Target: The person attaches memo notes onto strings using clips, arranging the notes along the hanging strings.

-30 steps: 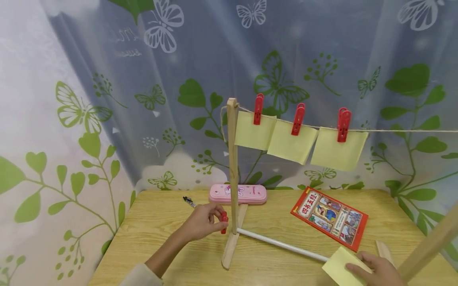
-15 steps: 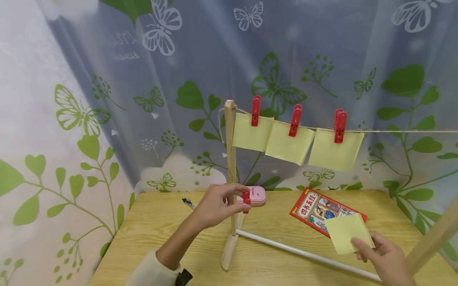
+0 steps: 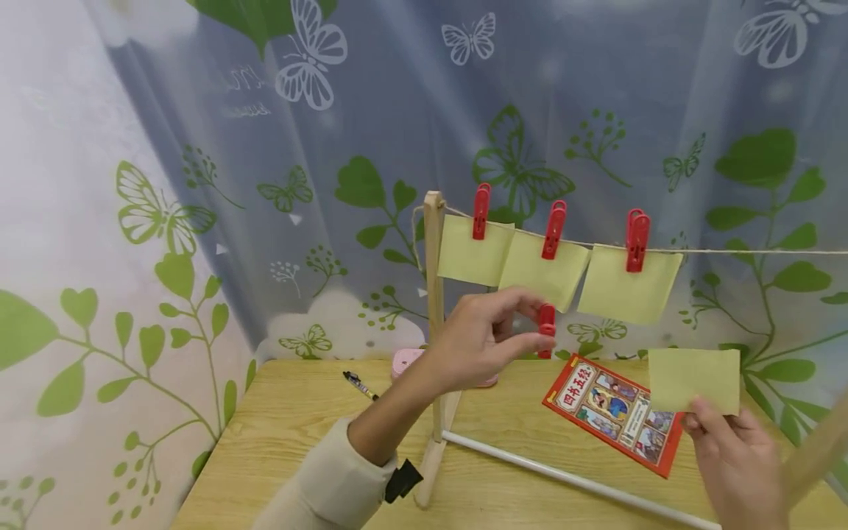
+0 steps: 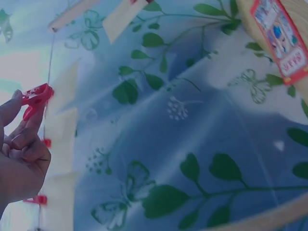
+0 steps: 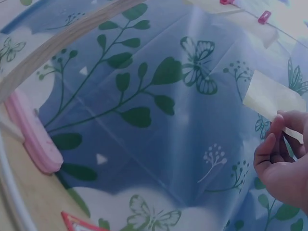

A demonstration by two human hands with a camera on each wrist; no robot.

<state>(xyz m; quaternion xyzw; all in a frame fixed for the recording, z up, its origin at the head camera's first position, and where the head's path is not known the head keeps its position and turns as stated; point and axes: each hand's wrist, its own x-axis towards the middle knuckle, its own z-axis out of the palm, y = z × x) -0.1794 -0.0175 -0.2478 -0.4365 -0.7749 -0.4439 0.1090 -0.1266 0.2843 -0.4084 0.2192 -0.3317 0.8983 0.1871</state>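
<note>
My left hand pinches a red clothespin between thumb and fingers, just below the hanging papers in the head view. The same clothespin shows at the left of the left wrist view. My right hand holds a square of yellow paper by its lower edge, below the string. On that string hang three yellow papers, the left, middle and right, each under a red clothespin. My left hand partly covers the middle one.
The string is tied to a wooden post. A white rod runs low between the posts; the right post stands near my right hand. On the table lie a red book, a pen and a partly hidden pink pencil case.
My left hand has moved right and up with the clothespin, from beside the left post to below the middle paper. My right hand has raised its paper toward the string.
</note>
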